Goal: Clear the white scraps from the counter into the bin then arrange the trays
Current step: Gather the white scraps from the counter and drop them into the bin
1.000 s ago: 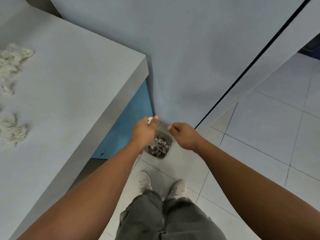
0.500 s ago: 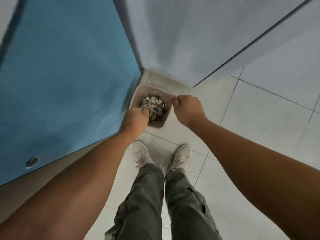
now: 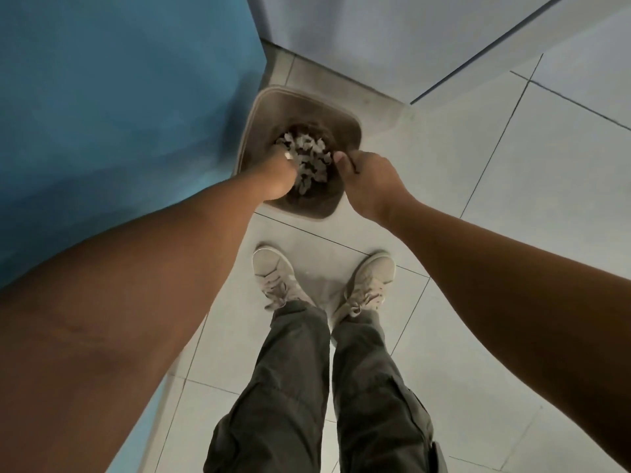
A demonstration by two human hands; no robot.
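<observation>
A beige square bin point(image 3: 300, 93) stands on the floor in the corner, with a heap of white scraps point(image 3: 312, 158) at its bottom. My left hand point(image 3: 276, 175) hangs over the bin's left side with its fingers curled. A small white scrap point(image 3: 287, 155) shows at its fingertips. My right hand point(image 3: 367, 180) is curled into a fist over the bin's right rim, thumb against the index finger. No scrap shows in it. The counter top and the trays are out of view.
The blue side of the counter point(image 3: 119, 114) fills the left. A pale wall point(image 3: 375, 35) rises behind the bin. My feet in light sneakers point(image 3: 273, 278) stand on the white floor tiles point(image 3: 512, 199) just before the bin.
The view has dropped from the counter top down towards the floor, and the bin looks much nearer. Both hands have lowered to the bin's opening, the left one dipping inside its rim.
</observation>
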